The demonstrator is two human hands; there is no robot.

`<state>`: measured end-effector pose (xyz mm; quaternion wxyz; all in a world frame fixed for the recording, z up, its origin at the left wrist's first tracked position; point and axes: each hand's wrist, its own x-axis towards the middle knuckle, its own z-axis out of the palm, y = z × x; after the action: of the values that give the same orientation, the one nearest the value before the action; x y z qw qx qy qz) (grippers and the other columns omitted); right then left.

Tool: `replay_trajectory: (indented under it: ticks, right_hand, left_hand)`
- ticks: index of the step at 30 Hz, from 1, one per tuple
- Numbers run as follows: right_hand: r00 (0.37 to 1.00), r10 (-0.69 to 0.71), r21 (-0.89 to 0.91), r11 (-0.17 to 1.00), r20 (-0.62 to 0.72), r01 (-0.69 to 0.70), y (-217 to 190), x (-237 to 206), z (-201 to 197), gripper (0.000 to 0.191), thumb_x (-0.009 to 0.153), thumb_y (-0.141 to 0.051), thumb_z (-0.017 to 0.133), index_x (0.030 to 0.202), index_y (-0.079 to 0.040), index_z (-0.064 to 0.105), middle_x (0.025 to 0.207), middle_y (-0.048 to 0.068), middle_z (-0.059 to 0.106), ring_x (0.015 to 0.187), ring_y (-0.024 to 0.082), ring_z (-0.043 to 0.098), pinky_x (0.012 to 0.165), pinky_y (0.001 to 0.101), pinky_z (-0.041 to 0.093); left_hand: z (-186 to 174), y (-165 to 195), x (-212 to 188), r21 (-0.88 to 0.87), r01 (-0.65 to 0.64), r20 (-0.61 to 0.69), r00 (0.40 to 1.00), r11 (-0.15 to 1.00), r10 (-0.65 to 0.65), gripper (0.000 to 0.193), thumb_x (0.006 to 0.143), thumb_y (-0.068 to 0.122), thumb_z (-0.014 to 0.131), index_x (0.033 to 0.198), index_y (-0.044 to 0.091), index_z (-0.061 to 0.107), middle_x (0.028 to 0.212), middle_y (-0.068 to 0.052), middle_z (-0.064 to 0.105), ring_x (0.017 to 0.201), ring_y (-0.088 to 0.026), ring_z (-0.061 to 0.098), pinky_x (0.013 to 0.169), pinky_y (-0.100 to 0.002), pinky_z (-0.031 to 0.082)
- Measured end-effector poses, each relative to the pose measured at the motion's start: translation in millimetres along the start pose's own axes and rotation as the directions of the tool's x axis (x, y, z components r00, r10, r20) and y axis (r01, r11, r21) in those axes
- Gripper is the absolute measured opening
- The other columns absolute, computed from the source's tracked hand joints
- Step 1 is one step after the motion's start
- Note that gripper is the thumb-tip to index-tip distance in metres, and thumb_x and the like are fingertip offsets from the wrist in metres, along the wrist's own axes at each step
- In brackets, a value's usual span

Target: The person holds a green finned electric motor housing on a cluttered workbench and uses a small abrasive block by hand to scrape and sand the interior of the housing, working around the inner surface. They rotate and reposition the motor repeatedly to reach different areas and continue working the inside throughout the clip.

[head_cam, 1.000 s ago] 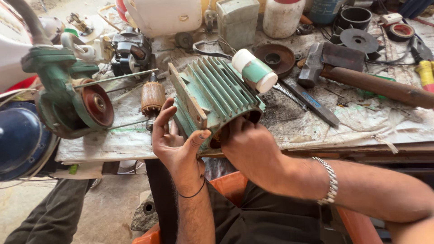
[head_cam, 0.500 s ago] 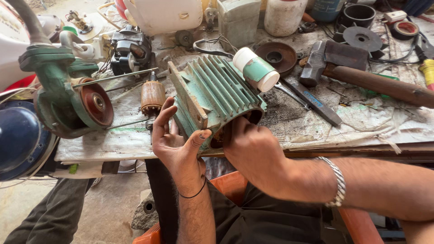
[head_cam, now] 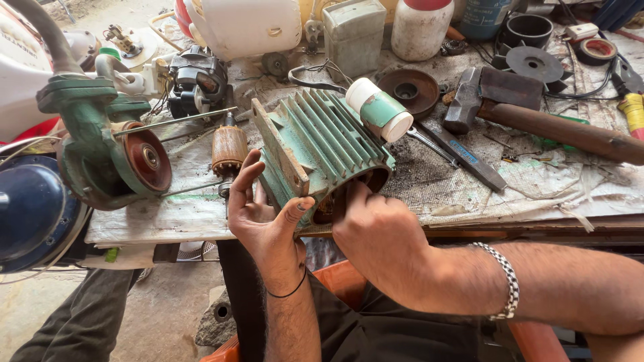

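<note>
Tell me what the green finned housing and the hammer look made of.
Housing: likely cast metal under worn green paint; thin rigid fins, chipped edges. Hammer: dark steel-looking head, dull and rusty; brown handle, probably wood, though grime leaves it open.
</note>
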<state>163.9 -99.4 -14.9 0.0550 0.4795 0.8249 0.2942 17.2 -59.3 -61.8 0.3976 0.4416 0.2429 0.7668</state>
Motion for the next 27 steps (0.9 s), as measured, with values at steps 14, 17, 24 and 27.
replay_trajectory:
  ticks: [14, 17, 24, 27]
  right_hand:
    - [0.977, 0.105, 0.022, 0.994, -0.187, -0.102, -1, 2, 15, 0.014, 0.066, -0.027, 0.079, 0.065, -0.014, 0.073, 0.068, 0.002, 0.065, 0.05, 0.01, 0.059, 0.038, 0.0254, 0.044]
    - [0.999, -0.032, 0.026, 0.999, 0.041, 0.031, 1, 0, 16, 0.023, 0.084, -0.029, 0.075, 0.068, -0.012, 0.073, 0.066, 0.005, 0.066, 0.046, 0.008, 0.058, 0.036, 0.0244, 0.044]
    - [0.974, 0.101, 0.03, 0.995, -0.203, -0.097, 2, 10, 7, 0.013, 0.066, -0.025, 0.077, 0.07, -0.013, 0.074, 0.071, 0.005, 0.069, 0.05, 0.012, 0.06, 0.039, 0.0265, 0.045]
    - [0.984, 0.084, 0.026, 0.996, -0.158, -0.081, 0, 9, 6, 0.012, 0.066, -0.024, 0.076, 0.068, -0.013, 0.074, 0.07, 0.004, 0.068, 0.054, 0.014, 0.063, 0.042, 0.0272, 0.047]
  left_hand:
    - [1, -1, -1, -0.021, 0.031, -0.014, 0.999, 0.999, -0.031, 0.075, 0.07, 0.021, 0.1, 0.131, 0.002, 0.061, 0.153, -0.018, 0.053, 0.151, -0.033, 0.047, 0.127, -0.054, 0.036]
    - [0, -1, 0, -0.018, 0.023, -0.012, 1.0, 1.0, -0.024, 0.075, 0.069, 0.022, 0.1, 0.131, 0.002, 0.061, 0.153, -0.017, 0.053, 0.151, -0.032, 0.047, 0.127, -0.055, 0.036]
    - [0, -1, 0, -0.01, 0.016, -0.016, 1.0, 1.0, -0.017, 0.075, 0.071, 0.022, 0.1, 0.131, 0.003, 0.061, 0.152, -0.018, 0.054, 0.15, -0.032, 0.048, 0.128, -0.055, 0.035]
    - [0, -1, 1, -0.024, 0.018, -0.013, 1.0, 1.0, -0.018, 0.074, 0.07, 0.022, 0.099, 0.13, 0.002, 0.061, 0.152, -0.017, 0.052, 0.149, -0.032, 0.048, 0.126, -0.055, 0.036]
